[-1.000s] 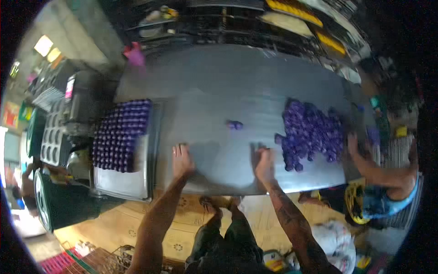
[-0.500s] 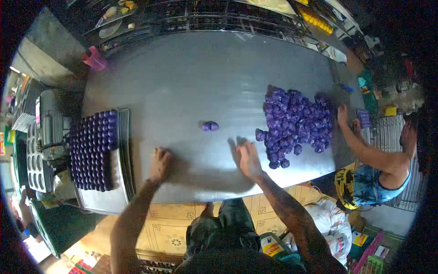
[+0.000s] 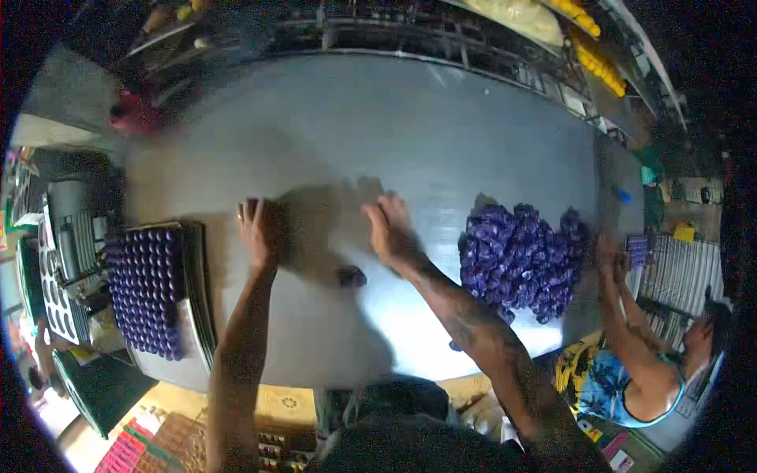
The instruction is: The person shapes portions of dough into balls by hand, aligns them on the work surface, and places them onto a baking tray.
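My left hand (image 3: 257, 232) is over the steel table, palm down, fingers bent slightly and a little apart, a ring on one of them. To the right, my right hand (image 3: 390, 230) is also palm down, its fingers stretched forward and blurred. Whatever may lie under either palm is hidden. Between my forearms sits a small purple dough piece (image 3: 351, 276), in shadow. A large heap of purple dough pieces (image 3: 520, 256) lies right of my right hand. On the left, rows of round purple dough balls (image 3: 146, 288) fill much of a tray (image 3: 195, 335).
A co-worker (image 3: 631, 370) in a blue patterned top stands at the table's right end, arms reaching over it. Racks (image 3: 378, 35) line the far edge. Left of the tray stands a machine (image 3: 75, 229). A dark pink container (image 3: 134, 114) stands at the far left corner.
Both my hands have moved farther forward across the table, the right one also leftward. The view has shifted, and the small dough piece now appears nearer to me, between my forearms.
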`<state>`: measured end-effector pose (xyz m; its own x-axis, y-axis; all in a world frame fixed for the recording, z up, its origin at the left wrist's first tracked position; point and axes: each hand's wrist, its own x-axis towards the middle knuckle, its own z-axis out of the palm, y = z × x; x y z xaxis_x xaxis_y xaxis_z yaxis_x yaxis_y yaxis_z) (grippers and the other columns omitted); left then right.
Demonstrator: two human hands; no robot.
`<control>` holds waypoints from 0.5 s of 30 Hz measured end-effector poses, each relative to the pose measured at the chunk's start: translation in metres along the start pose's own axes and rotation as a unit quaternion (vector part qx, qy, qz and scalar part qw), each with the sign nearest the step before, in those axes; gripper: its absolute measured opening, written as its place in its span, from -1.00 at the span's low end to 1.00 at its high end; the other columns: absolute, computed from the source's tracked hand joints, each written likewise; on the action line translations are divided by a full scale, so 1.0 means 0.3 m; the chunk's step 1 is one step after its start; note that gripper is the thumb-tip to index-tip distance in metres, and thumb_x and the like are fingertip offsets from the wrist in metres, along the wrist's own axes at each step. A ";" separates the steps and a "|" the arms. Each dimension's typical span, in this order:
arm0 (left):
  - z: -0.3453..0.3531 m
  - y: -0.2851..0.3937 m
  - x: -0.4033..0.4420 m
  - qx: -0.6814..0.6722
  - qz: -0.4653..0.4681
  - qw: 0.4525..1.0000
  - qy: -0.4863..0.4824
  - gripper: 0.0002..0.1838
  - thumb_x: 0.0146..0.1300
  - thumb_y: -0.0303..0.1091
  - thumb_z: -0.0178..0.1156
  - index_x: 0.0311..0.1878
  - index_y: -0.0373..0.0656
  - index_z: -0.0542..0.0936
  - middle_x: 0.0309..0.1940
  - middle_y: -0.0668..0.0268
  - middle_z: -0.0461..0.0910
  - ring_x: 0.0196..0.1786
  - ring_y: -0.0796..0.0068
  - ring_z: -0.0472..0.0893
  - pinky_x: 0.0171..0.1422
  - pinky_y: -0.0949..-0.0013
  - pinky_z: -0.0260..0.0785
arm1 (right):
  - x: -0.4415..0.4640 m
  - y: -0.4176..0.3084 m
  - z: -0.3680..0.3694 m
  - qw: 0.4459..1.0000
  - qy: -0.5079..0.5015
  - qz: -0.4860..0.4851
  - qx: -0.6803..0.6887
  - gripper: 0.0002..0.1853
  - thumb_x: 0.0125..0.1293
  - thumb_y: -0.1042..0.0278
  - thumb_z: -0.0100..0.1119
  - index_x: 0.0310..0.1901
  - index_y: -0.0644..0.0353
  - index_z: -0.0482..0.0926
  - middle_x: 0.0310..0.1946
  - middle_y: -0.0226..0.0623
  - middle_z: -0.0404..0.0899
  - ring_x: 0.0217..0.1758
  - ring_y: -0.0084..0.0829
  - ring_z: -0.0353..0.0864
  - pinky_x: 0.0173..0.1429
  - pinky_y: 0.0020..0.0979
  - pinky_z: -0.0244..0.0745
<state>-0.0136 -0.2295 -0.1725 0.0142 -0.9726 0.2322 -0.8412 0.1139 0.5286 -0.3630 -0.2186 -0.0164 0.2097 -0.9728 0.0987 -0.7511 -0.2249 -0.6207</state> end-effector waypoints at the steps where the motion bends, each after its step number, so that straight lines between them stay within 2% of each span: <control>1: -0.003 0.032 -0.086 0.002 -0.010 1.000 -0.014 -0.44 0.43 -0.19 0.13 0.49 0.03 0.51 0.56 -0.14 0.26 0.64 -0.23 0.14 0.71 -0.12 0.03 | 0.009 -0.040 -0.015 0.999 0.020 -0.034 0.015 -0.86 0.24 0.53 0.20 -0.16 0.22 0.59 -0.12 -0.08 0.56 0.00 0.02 0.54 0.09 0.05 0.41; 2: -0.033 0.092 -0.175 -0.020 -0.021 0.998 -0.057 -0.44 0.42 -0.21 0.13 0.48 0.02 0.51 0.54 -0.15 0.27 0.63 -0.25 0.16 0.70 -0.12 0.04 | -0.041 -0.031 -0.012 0.999 0.012 -0.026 0.019 -0.86 0.24 0.53 0.20 -0.16 0.22 0.59 -0.12 -0.08 0.56 0.00 0.02 0.54 0.09 0.05 0.41; 4: -0.085 0.205 -0.188 -0.068 -0.033 0.990 -0.119 -0.44 0.40 -0.25 0.15 0.47 0.00 0.52 0.52 -0.18 0.30 0.60 -0.29 0.19 0.70 -0.13 0.05 | -0.152 0.010 -0.012 0.984 0.021 -0.178 -0.005 -0.87 0.25 0.49 0.22 -0.17 0.22 0.59 -0.17 -0.09 0.55 -0.03 0.01 0.53 0.07 0.05 0.39; 6: -0.146 0.236 -0.044 -0.018 -0.005 0.992 -0.121 -0.44 0.38 -0.29 0.16 0.46 -0.01 0.53 0.50 -0.17 0.33 0.58 -0.30 0.22 0.68 -0.13 0.08 | -0.111 0.056 -0.007 0.968 0.028 -0.250 -0.017 -0.88 0.26 0.47 0.23 -0.17 0.21 0.59 -0.19 -0.09 0.54 -0.04 0.01 0.53 0.07 0.05 0.39; 8: -0.168 0.246 0.052 0.080 0.041 0.986 -0.140 -0.45 0.33 -0.38 0.18 0.43 -0.02 0.55 0.48 -0.13 0.38 0.54 -0.33 0.27 0.65 -0.15 0.13 | 0.001 0.143 0.018 0.987 -0.049 -0.151 -0.013 -0.90 0.28 0.45 0.23 -0.19 0.19 0.59 -0.22 -0.10 0.52 -0.07 -0.02 0.52 0.05 0.05 0.39; 10: -0.060 0.307 0.193 -0.004 0.047 0.999 0.009 -0.45 0.30 -0.44 0.19 0.39 -0.04 0.58 0.39 -0.05 0.49 0.48 -0.29 0.36 0.63 -0.11 0.15 | 0.166 0.055 0.095 0.987 0.005 -0.162 -0.020 -0.88 0.27 0.49 0.25 -0.17 0.19 0.58 -0.24 -0.11 0.51 -0.10 -0.02 0.52 0.04 0.05 0.39; 12: 0.011 0.282 0.152 -0.058 0.039 0.998 -0.011 -0.50 0.33 -0.44 0.17 0.36 -0.07 0.60 0.39 -0.03 0.50 0.51 -0.24 0.34 0.64 -0.08 0.14 | 0.158 0.008 0.194 0.989 0.005 -0.144 0.019 -0.86 0.25 0.52 0.26 -0.16 0.19 0.58 -0.24 -0.11 0.51 -0.10 -0.02 0.52 0.05 0.01 0.40; 14: 0.058 0.284 0.141 -0.165 0.030 0.986 -0.015 -0.58 0.40 -0.44 0.12 0.29 -0.14 0.66 0.37 0.00 0.53 0.57 -0.15 0.29 0.64 -0.02 0.12 | 0.156 -0.021 0.163 0.988 0.014 -0.147 0.045 -0.83 0.23 0.55 0.26 -0.14 0.20 0.57 -0.23 -0.11 0.52 -0.11 -0.01 0.52 0.05 -0.03 0.41; 15: -0.008 0.331 0.149 -0.168 0.035 0.985 -0.012 -0.58 0.40 -0.44 0.12 0.29 -0.14 0.66 0.37 0.00 0.53 0.57 -0.15 0.29 0.64 -0.02 0.12 | 0.136 -0.035 0.125 0.986 0.052 -0.147 0.054 -0.80 0.24 0.55 0.28 -0.10 0.21 0.58 -0.22 -0.10 0.52 -0.11 -0.01 0.52 0.06 -0.06 0.43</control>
<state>-0.0953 -0.2611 -0.1078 -0.0529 -0.9641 0.2603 -0.6131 0.2371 0.7536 -0.3232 -0.2538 -0.0349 0.3392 -0.8682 0.3621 -0.5950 -0.4962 -0.6323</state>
